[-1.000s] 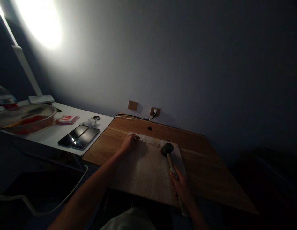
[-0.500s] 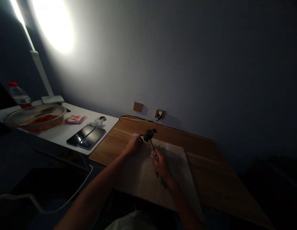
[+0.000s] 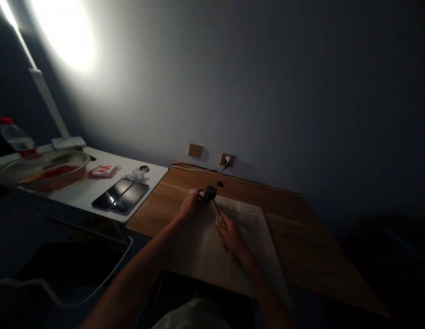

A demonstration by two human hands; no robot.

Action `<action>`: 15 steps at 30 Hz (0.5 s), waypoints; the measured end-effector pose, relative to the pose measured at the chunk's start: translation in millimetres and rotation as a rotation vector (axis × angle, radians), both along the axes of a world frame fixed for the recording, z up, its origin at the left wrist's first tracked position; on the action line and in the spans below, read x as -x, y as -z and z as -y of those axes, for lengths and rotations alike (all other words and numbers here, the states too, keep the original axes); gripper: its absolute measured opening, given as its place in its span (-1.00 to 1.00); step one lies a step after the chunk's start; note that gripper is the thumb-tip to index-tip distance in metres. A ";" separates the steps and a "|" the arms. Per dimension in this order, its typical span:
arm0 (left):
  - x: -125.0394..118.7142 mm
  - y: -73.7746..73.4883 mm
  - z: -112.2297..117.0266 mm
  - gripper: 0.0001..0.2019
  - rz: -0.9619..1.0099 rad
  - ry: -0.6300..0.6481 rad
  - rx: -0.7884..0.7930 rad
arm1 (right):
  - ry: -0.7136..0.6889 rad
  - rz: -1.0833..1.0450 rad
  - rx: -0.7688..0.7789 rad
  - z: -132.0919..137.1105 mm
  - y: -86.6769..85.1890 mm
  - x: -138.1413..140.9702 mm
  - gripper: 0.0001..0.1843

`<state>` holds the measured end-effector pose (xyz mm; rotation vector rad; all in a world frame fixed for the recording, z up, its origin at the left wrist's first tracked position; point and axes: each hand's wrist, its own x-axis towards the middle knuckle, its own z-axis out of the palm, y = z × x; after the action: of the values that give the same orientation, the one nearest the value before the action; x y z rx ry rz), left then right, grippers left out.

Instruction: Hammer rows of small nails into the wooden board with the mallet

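My right hand wraps firmly round the hammer, its head now right beside my left hand, over the board's far-left part; a second ago it was well right! Left fingers curl; whether they pinch anything, in this gloom, I can't tell.

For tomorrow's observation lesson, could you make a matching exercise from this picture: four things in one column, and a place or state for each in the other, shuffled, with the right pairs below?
Column 1
1. hammer
2. phones
3. bottle
4. plug

Column 2
A. pushed into the wall socket
B. topped with a red cap
C. held in the person's right grip
D. side by side on the white table

Right pairs: 1-C, 2-D, 3-B, 4-A
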<state>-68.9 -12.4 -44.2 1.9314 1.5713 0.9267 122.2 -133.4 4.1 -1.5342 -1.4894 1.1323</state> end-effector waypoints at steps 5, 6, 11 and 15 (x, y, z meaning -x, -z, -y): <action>1.3 -3.0 2.0 -0.43 0.000 0.032 -0.004 | 0.148 -0.341 0.122 42.1 3.8 -21.0 -0.35; 1.3 -4.3 2.3 -0.43 -0.001 0.038 -0.004 | 0.223 -0.418 0.141 51.6 4.6 -25.5 -0.36; 0.2 -11.3 2.8 -0.49 -0.006 0.027 0.023 | 0.564 -0.551 0.178 84.1 7.9 -36.4 -0.30; 0.1 -11.6 2.2 -0.52 -0.002 0.033 0.015 | 0.542 -0.644 0.231 95.0 8.2 -35.2 -0.20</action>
<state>-69.1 -14.7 -32.6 1.9426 1.5382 0.8975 157.4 -228.4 -4.1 -1.4020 -0.4903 1.3110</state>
